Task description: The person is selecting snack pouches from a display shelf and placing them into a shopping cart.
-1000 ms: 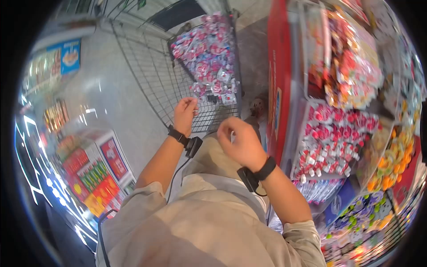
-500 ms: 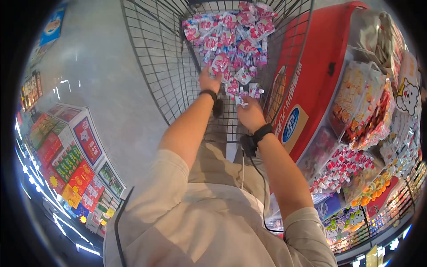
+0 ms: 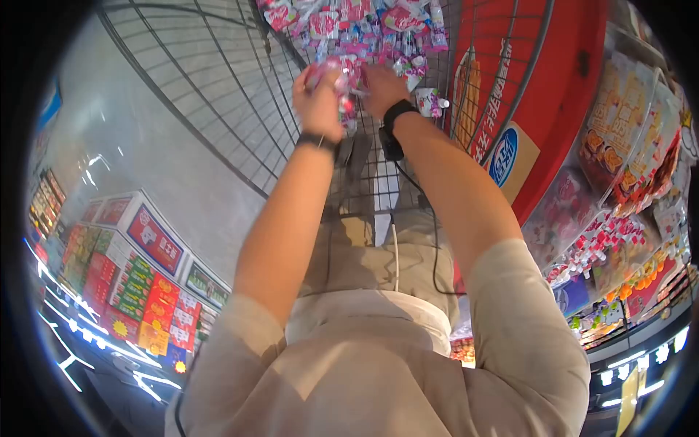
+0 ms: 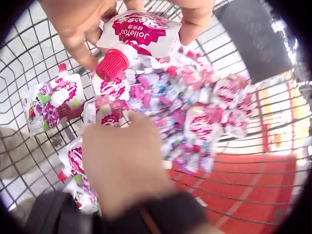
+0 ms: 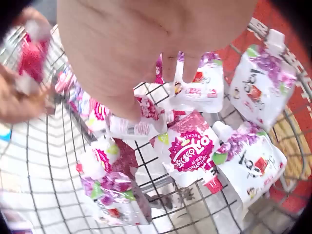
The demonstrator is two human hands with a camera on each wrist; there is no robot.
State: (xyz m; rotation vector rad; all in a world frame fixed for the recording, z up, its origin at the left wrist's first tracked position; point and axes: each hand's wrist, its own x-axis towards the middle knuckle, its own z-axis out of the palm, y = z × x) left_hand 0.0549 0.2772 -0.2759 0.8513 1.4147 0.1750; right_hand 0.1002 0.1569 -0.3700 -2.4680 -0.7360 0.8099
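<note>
Over the cart (image 3: 156,98), both hands work close together above wire mesh. Left hand (image 3: 317,102): fingers and thumb grasp a pouch (image 4: 139,34), white and magenta, its ribbed red cap (image 4: 112,64) pointing to the lower left in the left wrist view. Right hand (image 3: 386,91): just beside the left, lowered among loose pouches, a digit touching a white-and-pink packet (image 5: 139,126). Finger closure there partly hidden; cannot tell whether it is gripped. Near the right hand: a magenta pouch (image 5: 187,148) and a grape pouch (image 5: 253,170), touching, on the mesh. Beyond the hands: a heap (image 3: 364,22) of similar pouches in the cart. Black bands (image 3: 317,140) on both wrists. Red panel (image 3: 564,80) beside the cart, on the right; stacked boxes (image 3: 149,291) well apart, on the left.
</note>
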